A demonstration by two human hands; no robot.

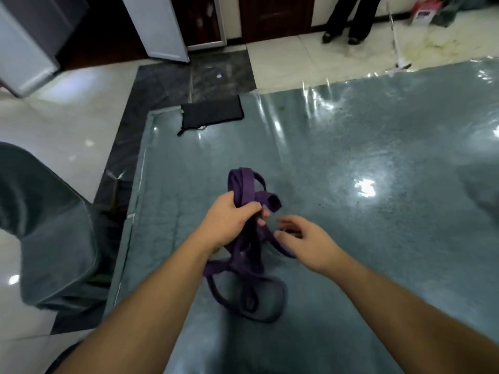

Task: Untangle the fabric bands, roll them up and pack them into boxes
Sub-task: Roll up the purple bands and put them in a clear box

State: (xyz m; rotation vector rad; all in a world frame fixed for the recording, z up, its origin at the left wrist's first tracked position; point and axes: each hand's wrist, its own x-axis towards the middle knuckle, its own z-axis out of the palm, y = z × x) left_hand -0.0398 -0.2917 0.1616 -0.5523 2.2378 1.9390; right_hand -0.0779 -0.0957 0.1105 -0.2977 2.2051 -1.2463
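Purple fabric band (244, 268): one long strap, tangled into several loops. Upper part is bunched and lifted above the worktop (378, 211); lower loops trail down and lie on the surface near the front edge, between the two forearms.

Left hand (229, 220): fingers curled round the bunched upper part of the band, gripping it. Loops stand up past the knuckles, and a short folded end sticks out to the right of the fist.

Right hand (302, 238): just beside the left one, fingers loosely bent and somewhat blurred. The fingertips sit at a strand that runs down under the palm; whether they pinch it or only touch it cannot be told.

Worktop: grey-green cloth under a clear glossy sheet, with bright glare patches.

Black pouch (212, 113): flat, with a cord at its left end, lying at the far left corner of the worktop, well apart from the band.

Floor (67, 125): pale shiny tiles with a dark stone strip.

Person's legs (348, 20): dark trousers and shoes, standing at the far side of the room.
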